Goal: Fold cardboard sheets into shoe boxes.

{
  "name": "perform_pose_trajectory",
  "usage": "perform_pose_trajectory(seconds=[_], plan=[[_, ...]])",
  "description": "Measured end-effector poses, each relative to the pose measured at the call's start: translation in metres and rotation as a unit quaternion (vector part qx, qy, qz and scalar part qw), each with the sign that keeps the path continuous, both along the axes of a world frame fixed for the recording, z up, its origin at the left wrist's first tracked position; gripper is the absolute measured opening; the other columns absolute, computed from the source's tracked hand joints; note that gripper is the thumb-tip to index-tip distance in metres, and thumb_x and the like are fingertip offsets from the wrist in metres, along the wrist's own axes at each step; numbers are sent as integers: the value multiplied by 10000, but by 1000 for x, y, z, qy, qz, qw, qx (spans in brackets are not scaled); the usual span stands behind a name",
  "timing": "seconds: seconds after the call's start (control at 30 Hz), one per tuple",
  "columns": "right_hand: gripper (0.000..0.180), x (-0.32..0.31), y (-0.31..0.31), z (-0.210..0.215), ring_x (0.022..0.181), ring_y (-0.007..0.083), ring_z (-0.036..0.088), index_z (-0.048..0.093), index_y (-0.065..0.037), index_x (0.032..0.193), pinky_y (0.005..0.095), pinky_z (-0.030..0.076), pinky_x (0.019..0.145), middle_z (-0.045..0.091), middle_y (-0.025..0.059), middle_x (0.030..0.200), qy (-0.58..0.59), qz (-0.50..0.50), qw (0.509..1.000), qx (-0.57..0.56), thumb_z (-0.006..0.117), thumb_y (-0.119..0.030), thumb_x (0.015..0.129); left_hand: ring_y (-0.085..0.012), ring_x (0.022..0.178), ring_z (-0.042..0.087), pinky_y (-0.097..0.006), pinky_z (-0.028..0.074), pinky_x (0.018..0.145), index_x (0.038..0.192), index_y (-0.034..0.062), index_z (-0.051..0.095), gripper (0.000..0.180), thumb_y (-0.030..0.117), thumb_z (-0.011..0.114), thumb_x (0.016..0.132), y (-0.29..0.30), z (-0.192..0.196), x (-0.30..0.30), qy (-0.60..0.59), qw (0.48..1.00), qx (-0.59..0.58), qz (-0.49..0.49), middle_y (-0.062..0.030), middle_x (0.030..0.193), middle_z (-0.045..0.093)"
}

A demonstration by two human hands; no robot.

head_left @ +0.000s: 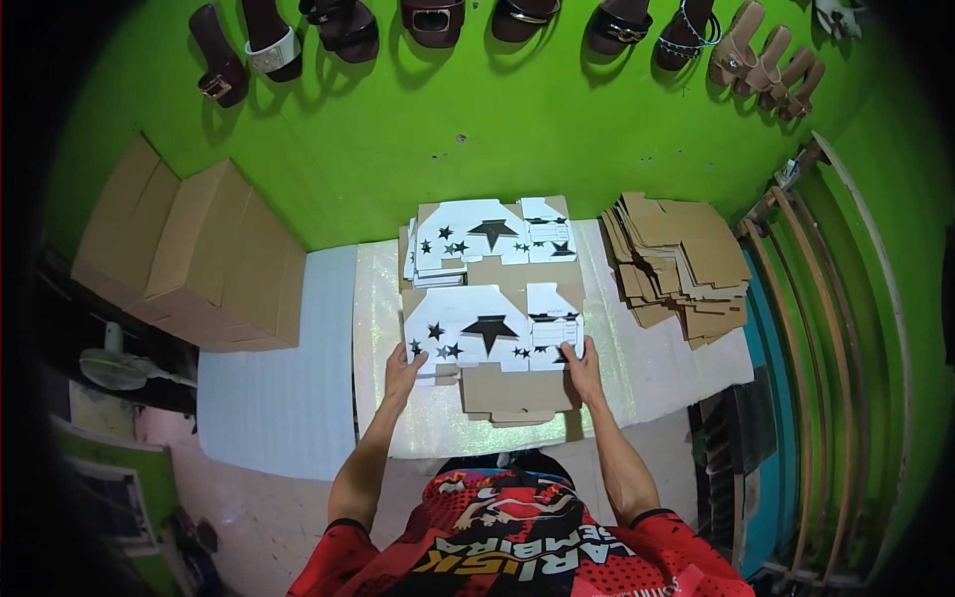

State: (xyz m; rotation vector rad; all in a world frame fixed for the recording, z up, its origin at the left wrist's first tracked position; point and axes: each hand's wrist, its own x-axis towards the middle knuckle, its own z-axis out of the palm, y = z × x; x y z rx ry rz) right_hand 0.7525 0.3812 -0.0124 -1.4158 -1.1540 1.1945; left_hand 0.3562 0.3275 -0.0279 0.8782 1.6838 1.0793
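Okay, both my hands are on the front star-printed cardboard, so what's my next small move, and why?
Perhaps nudge both hands gently inward to even the edges: your left hand and right hand already hold opposite sides of the front star-printed cardboard, thumbs on top, while brown layers show unevenly at its near side.

Count: 1 view, from the left of 2 head-worn cameras set side by side. Lens: wide fisheye; straight edges bow and the corners fall dark. Position: above the shirt, which fills the lower centre. Facing: forward and steeply down onto the table, the wall crossing the upper part. Range: near, roughly arm's reach to the left hand and right hand.
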Motion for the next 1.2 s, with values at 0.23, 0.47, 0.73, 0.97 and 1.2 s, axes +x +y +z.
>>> perform_pose_trajectory(seconds=[0.23, 0.47, 0.73, 0.97, 1.2], plan=[[464, 10, 98, 81, 1090, 158, 604, 565, 9, 1333, 313, 476, 972, 688, 95, 1186, -38, 61, 991, 112, 678, -330, 1037, -258, 1288, 592, -371, 442, 1106, 1451, 2, 594, 623, 214, 804, 905, 76, 78, 10, -12, 995, 87, 38, -170, 1370, 664], [637, 3, 185, 126, 1204, 275, 615, 530, 43, 1428, 386, 462, 1059, 658, 202, 1307, -28, 45, 993, 101, 694, -414, 1016, -319, 1620, 196, -434, 212, 1283, 1692, 166, 256, 957, 536, 722, 942, 165, 110, -12, 48, 990, 113, 75, -187, 1743, 233], [960, -39, 166, 97, 1581, 491, 186, 466, -131, 1598, 710, 127, 1241, 240, 232, 1723, -526, 153, 825, 139, 580, -784, 904, -452, 1605, 136, -550, 221, 1285, 1671, 64, 251, 1045, 494, 780, 878, 125, 0, -25, 165, 972, -100, 135, -321, 1714, 153], [956, -78, 187, 73, 1601, 485, 128, 444, -245, 1615, 835, 63, 1162, 209, 157, 1752, -548, 267, 763, 217, 536, -840, 872, -368, 1633, 100, -675, 17, 1266, 1680, 209, 291, 717, 485, 529, 1062, 93, 37, 77, 513, 806, 123, -267, -177, 1762, 135], [1192, -98, 238, 61, 1592, 473, 170, 304, -318, 1672, 854, 115, 1145, 199, 121, 1759, -575, 324, 734, 159, 535, -984, 711, -335, 1621, 174, -586, 128, 1290, 1655, 55, 294, 781, 532, 490, 1069, 119, 20, 76, 457, 853, 126, -218, -198, 1735, 223]])
